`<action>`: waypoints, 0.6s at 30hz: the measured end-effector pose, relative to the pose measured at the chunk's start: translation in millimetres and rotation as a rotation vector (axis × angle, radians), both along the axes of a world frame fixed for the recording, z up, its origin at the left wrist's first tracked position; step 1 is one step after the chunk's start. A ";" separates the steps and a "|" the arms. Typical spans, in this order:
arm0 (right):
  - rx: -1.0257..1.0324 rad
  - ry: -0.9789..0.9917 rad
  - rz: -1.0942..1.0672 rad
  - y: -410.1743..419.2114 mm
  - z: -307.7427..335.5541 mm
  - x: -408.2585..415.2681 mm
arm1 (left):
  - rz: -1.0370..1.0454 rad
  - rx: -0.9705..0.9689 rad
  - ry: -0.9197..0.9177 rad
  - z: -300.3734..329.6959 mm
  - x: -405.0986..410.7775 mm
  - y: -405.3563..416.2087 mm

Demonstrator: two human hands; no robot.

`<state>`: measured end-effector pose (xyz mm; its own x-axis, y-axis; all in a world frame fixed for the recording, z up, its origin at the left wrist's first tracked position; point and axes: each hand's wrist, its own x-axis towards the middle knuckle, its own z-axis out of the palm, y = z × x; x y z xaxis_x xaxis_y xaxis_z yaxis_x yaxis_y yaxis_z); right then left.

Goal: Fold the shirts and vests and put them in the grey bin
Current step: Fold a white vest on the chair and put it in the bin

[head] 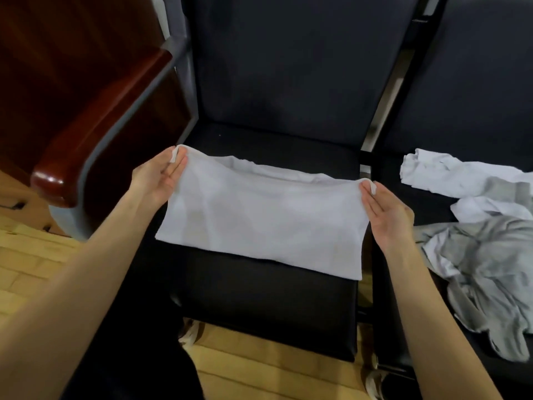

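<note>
A white garment [259,215], folded over into a wide band, lies across the black seat [268,301] of the middle chair. My left hand [157,177] pinches its far left corner between thumb and fingers. My right hand [385,210] pinches the far right corner the same way. Both corners are lifted slightly off the seat. The grey bin is not in view.
A heap of white and grey garments [484,235] lies on the neighbouring black seat at the right. A red-brown wooden armrest [95,134] stands to the left of the chair. The dark chair back [288,62] rises behind. Wooden floor [259,368] shows below.
</note>
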<state>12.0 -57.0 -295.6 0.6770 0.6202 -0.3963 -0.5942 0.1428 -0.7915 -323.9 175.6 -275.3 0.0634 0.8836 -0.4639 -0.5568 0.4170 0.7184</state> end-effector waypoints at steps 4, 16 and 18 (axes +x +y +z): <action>-0.032 -0.020 0.058 22.1 -10.9 16.2 | 0.018 -0.045 0.024 -25.0 16.7 32.0; -0.366 -0.584 0.168 49.0 -42.0 46.0 | -0.340 0.405 0.952 -64.0 64.5 4.5; -0.472 -0.899 0.235 54.4 -44.8 54.7 | -0.493 0.717 1.169 -63.4 81.7 -33.8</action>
<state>66.6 -2.7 -340.4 0.7252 0.6872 -0.0423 0.2689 -0.3393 -0.9014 -242.2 141.8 -338.8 0.3262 0.9434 0.0598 0.5699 -0.2467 0.7838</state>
